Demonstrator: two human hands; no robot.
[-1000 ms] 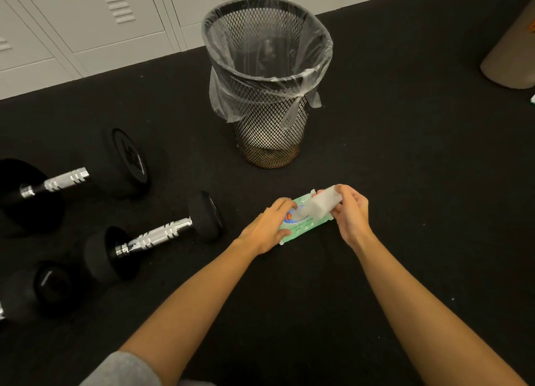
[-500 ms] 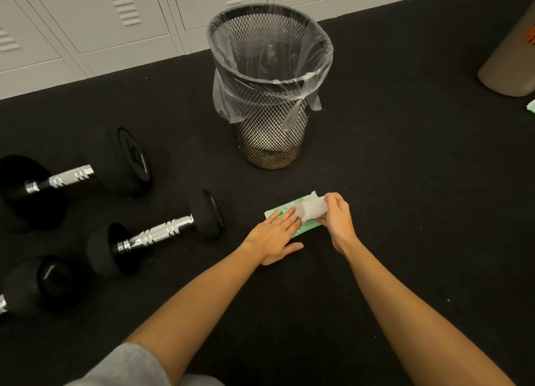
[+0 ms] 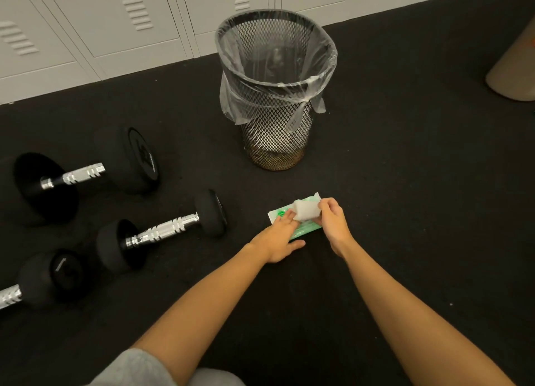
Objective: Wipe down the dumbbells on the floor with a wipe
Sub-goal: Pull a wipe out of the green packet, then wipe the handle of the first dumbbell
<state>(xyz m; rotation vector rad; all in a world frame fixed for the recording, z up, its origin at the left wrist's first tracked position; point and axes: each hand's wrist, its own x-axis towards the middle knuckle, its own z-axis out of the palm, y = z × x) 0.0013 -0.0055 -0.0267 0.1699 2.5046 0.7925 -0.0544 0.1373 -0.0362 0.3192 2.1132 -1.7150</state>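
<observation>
Right hand [image 3: 333, 226] pinches a white wipe [image 3: 307, 210] above the green pack [image 3: 301, 230]; left hand [image 3: 280, 238] lies flat, fingers straight, pressing the pack to the floor [image 3: 405, 212]. Three dumbbells [image 3: 162, 230] lie left — markings unreadable. Lined mesh bin [image 3: 275, 96] behind.

Three dumbbells [image 3: 162, 229] lie left; the bin [image 3: 275, 96] stands far centre, lockers [image 3: 115, 23] behind; the wipe pack [image 3: 301, 226] lies near the bin.
</observation>
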